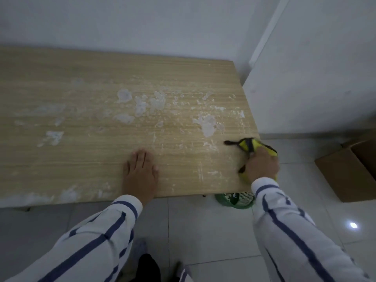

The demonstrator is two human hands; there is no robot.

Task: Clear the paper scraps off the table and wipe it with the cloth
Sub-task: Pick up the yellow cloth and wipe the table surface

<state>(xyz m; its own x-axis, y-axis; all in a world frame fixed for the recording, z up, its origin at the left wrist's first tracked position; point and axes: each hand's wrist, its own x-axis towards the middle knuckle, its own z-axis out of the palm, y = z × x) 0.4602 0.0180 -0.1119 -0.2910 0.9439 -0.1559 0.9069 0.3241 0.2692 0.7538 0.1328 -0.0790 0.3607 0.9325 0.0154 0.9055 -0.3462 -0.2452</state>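
Right hand [261, 166] gripping cloth [252, 145] — green basket [234, 201] below

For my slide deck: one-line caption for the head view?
Right hand wipes the table corner with a yellow cloth; left hand rests flat.

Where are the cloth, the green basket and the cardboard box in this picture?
cloth [256, 145], head view: on its yellow fabric above the right hand.
green basket [227, 202], head view: on its rim under the table edge.
cardboard box [345, 176], head view: on its brown side.
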